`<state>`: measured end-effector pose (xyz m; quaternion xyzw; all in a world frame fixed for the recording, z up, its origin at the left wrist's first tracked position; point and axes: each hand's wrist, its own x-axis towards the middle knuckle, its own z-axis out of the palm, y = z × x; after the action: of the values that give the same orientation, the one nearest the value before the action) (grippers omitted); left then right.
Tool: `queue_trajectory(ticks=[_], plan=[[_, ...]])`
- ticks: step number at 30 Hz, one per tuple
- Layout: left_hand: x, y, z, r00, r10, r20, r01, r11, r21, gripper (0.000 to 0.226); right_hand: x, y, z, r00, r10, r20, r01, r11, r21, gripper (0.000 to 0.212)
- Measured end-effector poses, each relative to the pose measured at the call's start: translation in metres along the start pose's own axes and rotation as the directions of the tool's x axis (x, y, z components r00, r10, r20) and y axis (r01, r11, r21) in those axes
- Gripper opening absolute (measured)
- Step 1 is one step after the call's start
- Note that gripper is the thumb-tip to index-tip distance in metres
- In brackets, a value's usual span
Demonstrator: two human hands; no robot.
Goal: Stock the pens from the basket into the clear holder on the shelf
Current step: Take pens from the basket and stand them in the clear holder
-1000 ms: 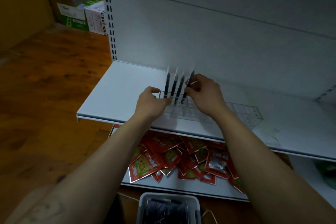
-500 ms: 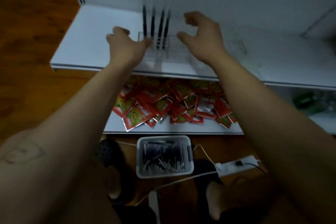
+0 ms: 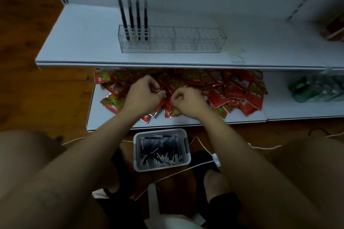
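Four pens (image 3: pixel 138 17) stand in the holder's (image 3: pixel 186 42) left end. Left hand (image 3: pixel 144 96) and right hand (image 3: pixel 188 101) both clenched, empty, over the packets (image 3: pixel 232 91).

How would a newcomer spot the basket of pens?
Start at the white shelving and drop to the wooden floor below its lower shelf. A small pale basket sits there. Unlike the clear holder above, it is opaque and heaped with loose pens.
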<state>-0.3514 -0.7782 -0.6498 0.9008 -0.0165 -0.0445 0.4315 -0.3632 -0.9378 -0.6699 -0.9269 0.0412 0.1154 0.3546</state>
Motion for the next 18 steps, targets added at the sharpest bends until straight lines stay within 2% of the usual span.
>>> queue_trajectory(ticks=[3,5,8,11,13,16,18], plan=[[-0.008,-0.031,0.035,0.982,-0.139,0.127,0.138,0.990,0.019,0.016,-0.009,0.037,0.057,0.971,0.137,0.198,-0.124,0.989,-0.076,0.003],[-0.013,-0.058,0.055,0.956,-0.210,0.207,0.191,0.976,0.106,0.018,-0.021,0.060,0.094,0.921,0.217,0.325,-0.183,0.974,-0.134,0.009],[-0.018,-0.096,0.069,0.912,-0.287,0.293,0.193,0.931,0.310,0.024,-0.045,0.084,0.131,0.807,0.325,0.494,-0.243,0.944,-0.224,0.021],[-0.019,-0.116,0.071,0.866,-0.348,0.360,0.197,0.898,0.394,0.031,-0.059,0.096,0.149,0.734,0.395,0.552,-0.260,0.915,-0.310,0.026],[-0.015,-0.121,0.072,0.849,-0.339,0.405,0.165,0.898,0.407,0.037,-0.060,0.094,0.151,0.750,0.389,0.535,-0.249,0.915,-0.317,0.032],[-0.006,-0.121,0.073,0.831,-0.314,0.459,0.102,0.897,0.430,0.043,-0.059,0.087,0.151,0.806,0.344,0.482,-0.224,0.931,-0.289,0.027],[0.001,-0.121,0.073,0.830,-0.305,0.467,0.081,0.894,0.440,0.045,-0.059,0.082,0.155,0.815,0.329,0.476,-0.215,0.936,-0.280,0.028]])
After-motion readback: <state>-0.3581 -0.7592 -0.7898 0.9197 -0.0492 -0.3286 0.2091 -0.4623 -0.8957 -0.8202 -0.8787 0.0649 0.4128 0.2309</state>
